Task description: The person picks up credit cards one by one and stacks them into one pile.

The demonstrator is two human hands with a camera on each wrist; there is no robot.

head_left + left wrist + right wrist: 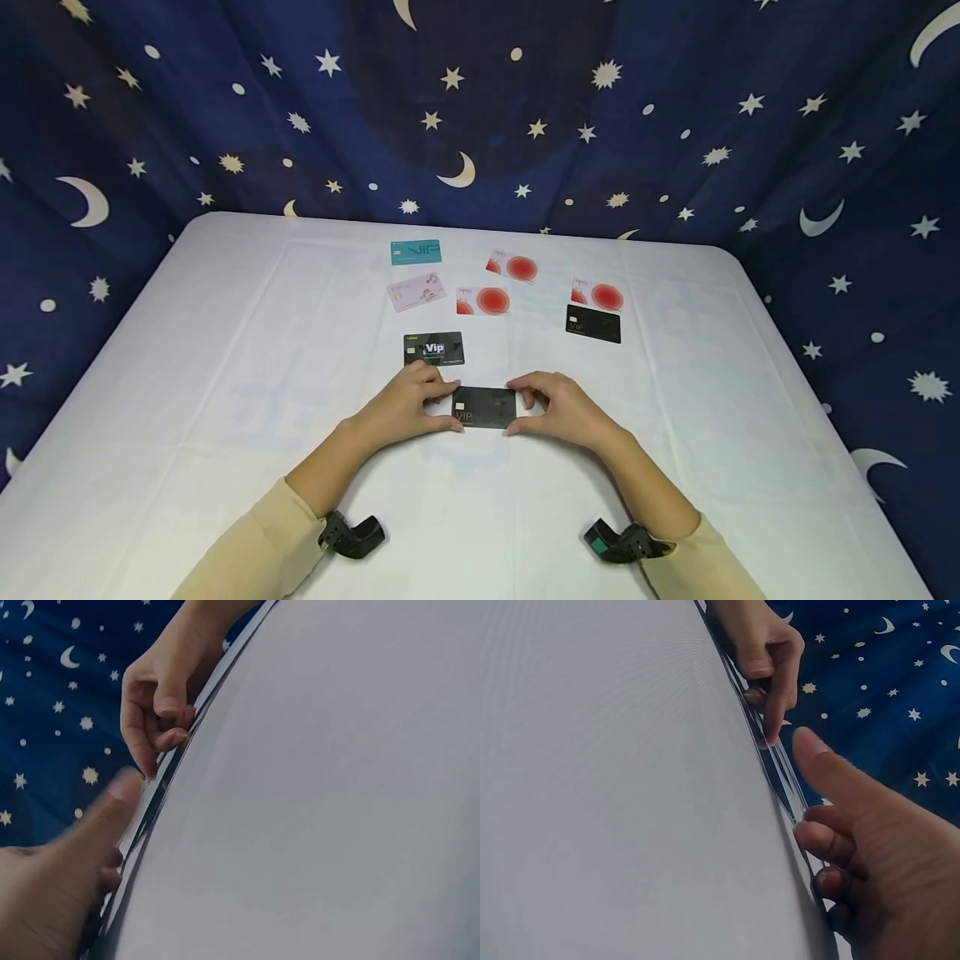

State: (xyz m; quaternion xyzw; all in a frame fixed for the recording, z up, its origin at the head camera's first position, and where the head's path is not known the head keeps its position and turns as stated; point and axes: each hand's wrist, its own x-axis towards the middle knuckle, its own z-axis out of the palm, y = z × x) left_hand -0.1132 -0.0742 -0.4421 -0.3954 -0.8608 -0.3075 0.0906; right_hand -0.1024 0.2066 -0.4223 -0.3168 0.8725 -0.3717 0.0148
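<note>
A black VIP card (483, 407) with a chip lies between the two hands, face up and nearly square to the person. My left hand (411, 402) has its index fingertip at the card's upper left corner and its thumb at the lower left, pinching that end. At the opposite end my right hand (561, 410) pinches the upper and lower right corners the same way. Just above the left hand is a black and grey Vip card (434, 348), its lower edge close to the knuckles. In the wrist views the held card appears nearly edge-on; any gap under it cannot be told.
Farther back on the white-covered table (262, 350) lie a teal VIP card (416, 252), a pink card (416, 292), and red-and-white cards (483, 301) (512, 266). Farther right, another red-and-white card (597, 294) sits directly above a black card (593, 323). A starry curtain (517, 108) surrounds the table.
</note>
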